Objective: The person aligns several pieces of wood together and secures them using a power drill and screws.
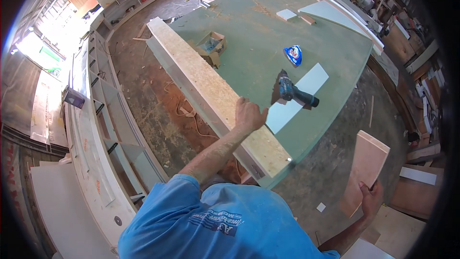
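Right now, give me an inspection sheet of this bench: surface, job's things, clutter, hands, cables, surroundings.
Surface: green workbench top, dusty, with wood chips at the far end.
Job's things: long chipboard panel lying along the bench's left edge; pale wooden board held off the bench to the right.
Clutter: cordless drill resting on a white panel strip; open cardboard box; blue packet; white offcuts at the far end.
Hands: left hand resting on the chipboard panel; right hand gripping the wooden board's lower edge.
Cables: a cord or hose on the floor left of the bench.
Surroundings: white shelf unit lying on the left; stacked boards on the right.
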Demonstrator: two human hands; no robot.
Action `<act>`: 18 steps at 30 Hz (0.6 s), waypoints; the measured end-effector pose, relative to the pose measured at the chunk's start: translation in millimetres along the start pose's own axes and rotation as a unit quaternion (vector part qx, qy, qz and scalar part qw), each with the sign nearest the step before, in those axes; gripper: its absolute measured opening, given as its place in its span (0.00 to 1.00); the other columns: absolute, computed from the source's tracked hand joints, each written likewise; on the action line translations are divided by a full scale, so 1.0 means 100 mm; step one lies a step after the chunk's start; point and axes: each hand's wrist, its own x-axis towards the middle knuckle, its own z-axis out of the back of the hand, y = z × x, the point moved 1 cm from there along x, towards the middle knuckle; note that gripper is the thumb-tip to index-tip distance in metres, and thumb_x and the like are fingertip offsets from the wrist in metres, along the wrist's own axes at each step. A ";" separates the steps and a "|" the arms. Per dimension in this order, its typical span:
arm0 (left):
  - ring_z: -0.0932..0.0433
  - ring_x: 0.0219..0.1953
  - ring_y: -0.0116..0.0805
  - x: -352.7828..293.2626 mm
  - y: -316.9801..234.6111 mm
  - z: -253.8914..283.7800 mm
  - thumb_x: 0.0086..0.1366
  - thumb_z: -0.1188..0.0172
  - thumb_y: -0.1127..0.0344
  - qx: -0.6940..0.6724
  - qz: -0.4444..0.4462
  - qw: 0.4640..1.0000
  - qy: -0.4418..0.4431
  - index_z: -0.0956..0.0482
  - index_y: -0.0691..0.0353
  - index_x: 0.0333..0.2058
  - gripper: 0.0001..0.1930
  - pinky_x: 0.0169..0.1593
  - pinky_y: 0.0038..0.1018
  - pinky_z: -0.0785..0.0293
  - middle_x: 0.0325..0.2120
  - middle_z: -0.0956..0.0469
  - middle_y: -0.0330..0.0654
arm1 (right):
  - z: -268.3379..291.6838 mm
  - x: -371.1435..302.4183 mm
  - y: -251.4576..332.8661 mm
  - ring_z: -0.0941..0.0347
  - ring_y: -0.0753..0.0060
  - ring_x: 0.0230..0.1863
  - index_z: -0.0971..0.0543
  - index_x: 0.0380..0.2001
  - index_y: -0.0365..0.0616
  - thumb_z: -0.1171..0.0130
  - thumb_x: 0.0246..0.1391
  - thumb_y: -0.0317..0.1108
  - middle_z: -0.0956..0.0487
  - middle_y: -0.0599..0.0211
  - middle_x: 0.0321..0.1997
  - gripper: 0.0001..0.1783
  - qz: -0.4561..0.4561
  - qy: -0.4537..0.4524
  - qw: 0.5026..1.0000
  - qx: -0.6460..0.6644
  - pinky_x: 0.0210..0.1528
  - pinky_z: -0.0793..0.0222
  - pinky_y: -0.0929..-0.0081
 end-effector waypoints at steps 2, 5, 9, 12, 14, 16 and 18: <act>0.20 0.51 0.53 -0.01 0.07 0.10 0.69 0.45 0.39 -0.022 -0.015 0.999 0.022 0.12 0.70 0.29 0.33 0.70 0.47 0.43 0.32 0.16 0.59 | -0.08 -0.03 0.10 0.23 0.67 0.56 0.28 0.61 0.28 0.36 0.59 0.24 0.19 0.52 0.56 0.27 0.020 -0.019 1.000 -0.010 0.61 0.31 0.72; 0.21 0.48 0.51 0.05 0.34 0.25 0.69 0.45 0.34 -0.077 -0.117 0.988 0.072 0.13 0.67 0.31 0.35 0.66 0.46 0.40 0.33 0.17 0.56 | -0.38 -0.26 0.72 0.24 0.66 0.58 0.28 0.62 0.27 0.37 0.60 0.23 0.19 0.52 0.57 0.27 0.052 -0.056 0.996 -0.045 0.62 0.32 0.71; 0.22 0.50 0.48 0.35 1.11 0.36 0.67 0.47 0.27 -0.080 -0.330 0.934 0.113 0.16 0.65 0.40 0.39 0.65 0.46 0.39 0.39 0.18 0.53 | -1.09 -0.58 1.68 0.25 0.64 0.58 0.28 0.63 0.29 0.37 0.60 0.24 0.20 0.54 0.58 0.28 0.037 -0.104 0.986 -0.124 0.63 0.33 0.69; 0.23 0.53 0.51 0.89 1.88 0.39 0.65 0.42 0.28 -0.094 -0.324 0.939 0.060 0.16 0.61 0.46 0.36 0.63 0.46 0.35 0.44 0.18 0.52 | -1.49 -0.66 2.27 0.25 0.63 0.59 0.26 0.63 0.32 0.34 0.60 0.27 0.20 0.52 0.58 0.29 0.064 -0.059 0.978 -0.188 0.62 0.31 0.66; 0.25 0.57 0.50 1.20 2.38 0.73 0.65 0.41 0.30 -0.069 -0.278 0.950 0.124 0.15 0.60 0.47 0.34 0.65 0.48 0.36 0.50 0.19 0.52 | -1.86 -0.56 2.61 0.19 0.59 0.53 0.23 0.61 0.36 0.32 0.58 0.28 0.16 0.50 0.51 0.27 0.074 -0.049 0.969 -0.230 0.56 0.25 0.62; 0.28 0.63 0.46 1.38 2.93 0.74 0.67 0.45 0.29 -0.061 -0.322 0.944 0.040 0.18 0.57 0.53 0.36 0.70 0.51 0.43 0.53 0.21 0.50 | -2.24 -0.41 3.24 0.17 0.63 0.49 0.21 0.57 0.35 0.30 0.54 0.29 0.14 0.50 0.46 0.27 0.172 -0.055 0.930 -0.320 0.51 0.24 0.65; 0.31 0.66 0.44 1.42 2.98 0.99 0.68 0.47 0.29 -0.044 -0.336 0.937 0.086 0.22 0.58 0.59 0.38 0.73 0.53 0.50 0.57 0.24 0.48 | -2.46 -0.27 3.67 0.19 0.63 0.42 0.20 0.55 0.36 0.29 0.52 0.29 0.14 0.50 0.44 0.26 0.116 -0.018 0.952 -0.282 0.48 0.26 0.64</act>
